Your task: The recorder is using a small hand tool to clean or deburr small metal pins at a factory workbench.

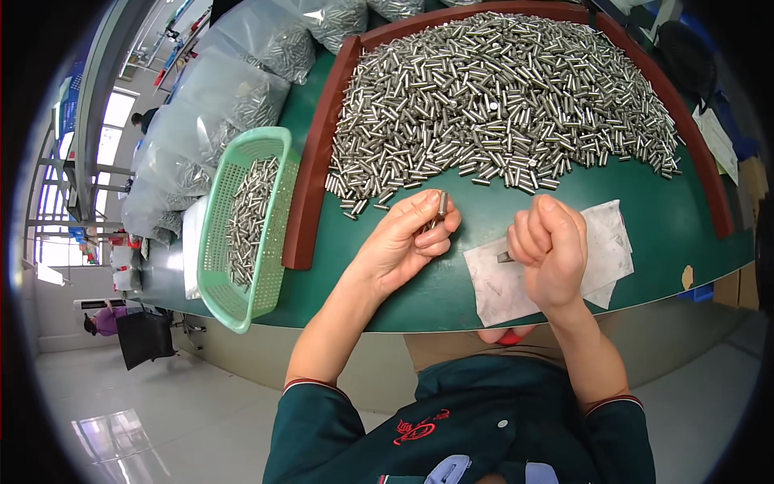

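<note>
Short, shiny metal pins (492, 105) lie in a large heap on the green table. My left hand (409, 238) is just in front of the heap, closed around a few metal pins; one stands upright between thumb and forefinger (443, 203). My right hand (552, 246) is curled into a fist above the white, smudged cloth (609, 246). A small grey piece (505, 257) shows at the fist's lower left edge; whether the fist holds it or it lies on the cloth, I cannot tell. The inside of the fist is hidden.
Dark red rails (310, 194) border the heap at the left, back and right. Left of them stands a light green perforated basket (282, 185) with more pins. Clear plastic bags (189, 133) of pins line the table's far left. Two people are in the background.
</note>
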Available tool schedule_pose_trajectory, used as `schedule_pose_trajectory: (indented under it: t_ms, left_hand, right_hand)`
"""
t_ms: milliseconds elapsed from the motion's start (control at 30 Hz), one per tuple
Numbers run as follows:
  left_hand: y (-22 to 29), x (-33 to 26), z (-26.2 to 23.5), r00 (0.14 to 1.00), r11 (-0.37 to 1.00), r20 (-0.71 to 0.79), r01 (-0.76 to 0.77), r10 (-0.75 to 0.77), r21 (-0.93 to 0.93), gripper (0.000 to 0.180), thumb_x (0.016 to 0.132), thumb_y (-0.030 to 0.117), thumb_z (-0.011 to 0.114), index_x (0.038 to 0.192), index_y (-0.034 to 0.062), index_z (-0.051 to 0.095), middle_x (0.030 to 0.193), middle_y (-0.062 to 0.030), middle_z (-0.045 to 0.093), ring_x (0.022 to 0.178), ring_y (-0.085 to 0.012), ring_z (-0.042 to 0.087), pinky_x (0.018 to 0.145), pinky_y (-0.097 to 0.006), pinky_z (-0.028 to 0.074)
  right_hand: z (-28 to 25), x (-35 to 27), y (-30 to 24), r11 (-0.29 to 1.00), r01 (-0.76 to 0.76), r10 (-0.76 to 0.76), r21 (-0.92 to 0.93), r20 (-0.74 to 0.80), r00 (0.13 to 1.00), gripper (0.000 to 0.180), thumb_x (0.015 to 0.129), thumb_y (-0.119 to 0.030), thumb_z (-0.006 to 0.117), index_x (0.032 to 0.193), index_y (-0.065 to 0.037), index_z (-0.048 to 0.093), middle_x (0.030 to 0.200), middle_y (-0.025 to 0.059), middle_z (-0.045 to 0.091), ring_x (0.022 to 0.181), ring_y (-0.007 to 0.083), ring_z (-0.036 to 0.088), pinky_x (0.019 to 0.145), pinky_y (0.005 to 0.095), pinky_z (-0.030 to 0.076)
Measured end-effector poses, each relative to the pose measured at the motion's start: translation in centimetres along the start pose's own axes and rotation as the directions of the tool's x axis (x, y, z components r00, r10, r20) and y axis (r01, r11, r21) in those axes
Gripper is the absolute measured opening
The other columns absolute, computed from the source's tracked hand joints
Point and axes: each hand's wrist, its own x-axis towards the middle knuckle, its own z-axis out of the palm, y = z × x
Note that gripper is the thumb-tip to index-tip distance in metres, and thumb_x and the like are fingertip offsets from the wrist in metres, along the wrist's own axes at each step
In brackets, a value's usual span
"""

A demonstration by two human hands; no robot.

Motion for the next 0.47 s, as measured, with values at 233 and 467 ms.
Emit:
schedule_pose_trajectory:
  t_ms: [233,467]
  left_hand:
    - [0.07,0.28,-0.54,0.999,0.997,0.015,0.043,-0.042,-0.069,0.029,0.088,0.022,0.039,0.098,-0.0025,0.052,0.08,-0.0101,0.055,0.049,-0.0054,0.032,0.048,-0.019,0.029]
    - [0.4,0.16,-0.99,1.0,0.997,0.011,0.01,-0.009,-0.076,0.039,0.085,0.025,0.036,0.103,-0.0058,0.05,0.084,-0.0145,0.057,0.05,-0.0092,0.034,0.049,-0.022,0.031]
  right_hand:
    - [-0.24,0.17,0.1,1.0,0.008,-0.008,0.014,-0.005,1.0,0.037,0.087,-0.017,0.036,0.052,-0.008,0.028,0.044,-0.0025,0.026,0.04,0.0052,0.018,0.037,0.0226,0.016]
    - [-0.13,0.21,0.08,1.0,0.006,-0.006,0.007,-0.013,1.0,0.037,0.087,-0.016,0.037,0.052,-0.008,0.028,0.044,-0.0022,0.026,0.039,0.0053,0.019,0.037,0.0224,0.017]
